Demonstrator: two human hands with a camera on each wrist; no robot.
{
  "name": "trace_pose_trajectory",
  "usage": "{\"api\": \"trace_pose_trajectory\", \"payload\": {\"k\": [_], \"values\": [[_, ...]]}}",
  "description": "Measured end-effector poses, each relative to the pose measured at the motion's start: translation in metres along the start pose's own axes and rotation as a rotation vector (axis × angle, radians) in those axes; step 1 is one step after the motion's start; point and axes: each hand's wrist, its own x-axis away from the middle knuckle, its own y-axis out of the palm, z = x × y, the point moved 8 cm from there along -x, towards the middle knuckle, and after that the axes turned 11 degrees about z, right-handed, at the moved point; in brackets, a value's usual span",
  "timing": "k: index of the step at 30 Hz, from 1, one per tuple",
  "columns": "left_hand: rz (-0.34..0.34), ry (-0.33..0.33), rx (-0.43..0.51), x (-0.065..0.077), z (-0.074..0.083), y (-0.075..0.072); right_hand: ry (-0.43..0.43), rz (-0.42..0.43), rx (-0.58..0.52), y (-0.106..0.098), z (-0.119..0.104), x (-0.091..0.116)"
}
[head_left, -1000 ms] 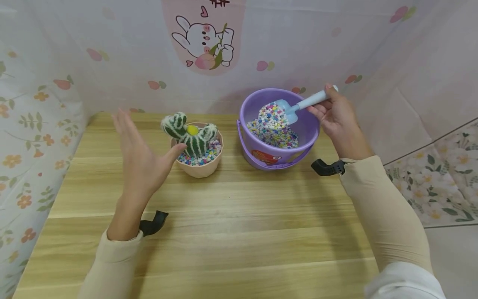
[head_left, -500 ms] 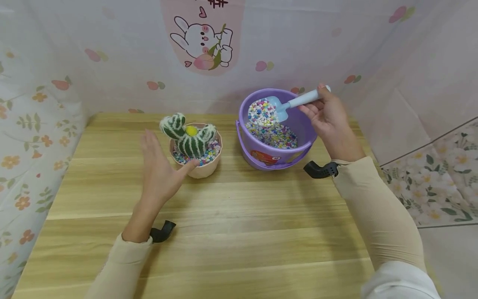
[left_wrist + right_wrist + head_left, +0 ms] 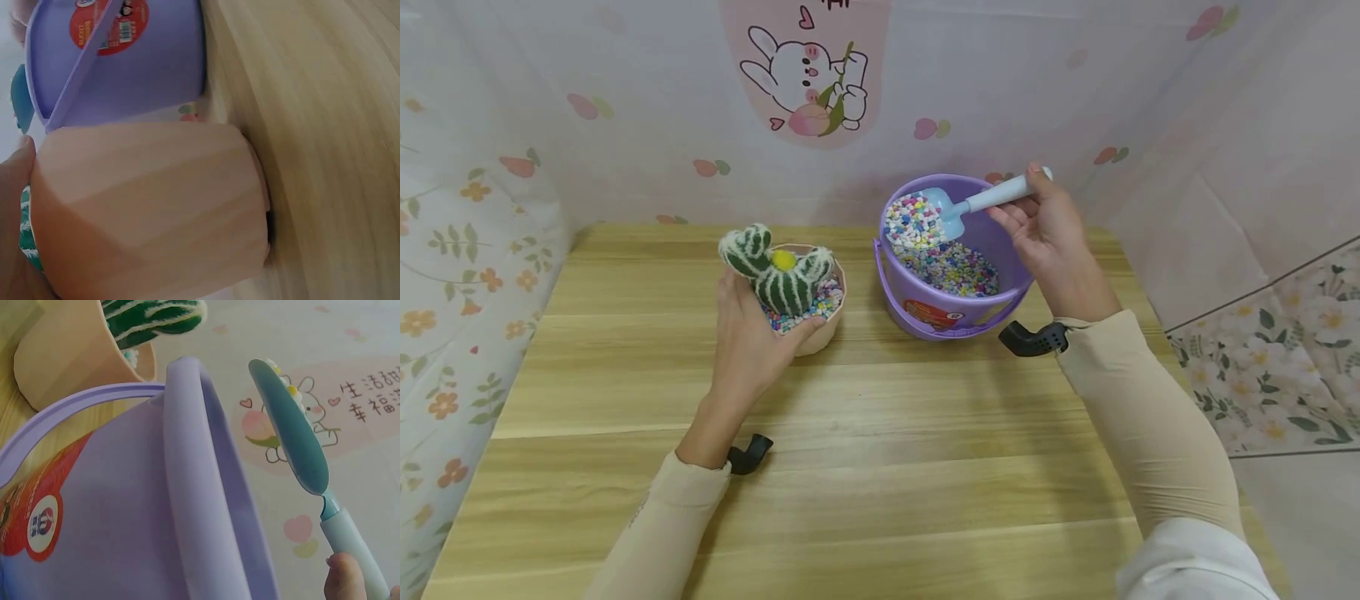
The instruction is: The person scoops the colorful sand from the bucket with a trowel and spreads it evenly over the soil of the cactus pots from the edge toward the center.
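My left hand (image 3: pixel 748 337) is at the left and front of a pale pink flowerpot (image 3: pixel 822 337), fingers fairly straight and thumb along the rim. The pot holds a green cactus (image 3: pixel 786 292) with white fuzz and a yellow top, set in coloured pebbles. In my right hand (image 3: pixel 1051 233) is the handle of a light blue toy shovel (image 3: pixel 998 194), held over a purple bucket (image 3: pixel 977 310). Multicoloured pebbles (image 3: pixel 914 220) fill its scoop. More pebbles lie inside the bucket. In the right wrist view the shovel (image 3: pixel 294 431) shows its underside, above the bucket rim (image 3: pixel 194 456).
Pot and bucket stand side by side on a wooden table (image 3: pixel 850 467). A curtain (image 3: pixel 985 67) printed with a rabbit hangs right behind them. Floral cloth (image 3: pixel 460 350) lines the left side, and a tiled surface (image 3: pixel 1262 358) the right.
My left hand has moved right and up to the flowerpot. The loaded shovel has shifted left across the bucket, towards its left rim. Pot and bucket have stayed in place.
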Motion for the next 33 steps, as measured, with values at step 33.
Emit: {"api": "trace_pose_trajectory", "payload": {"k": [33], "values": [[-0.286, -0.093, 0.253, -0.016, -0.015, 0.008, -0.006, -0.025, 0.034, 0.008, 0.013, -0.001]]}}
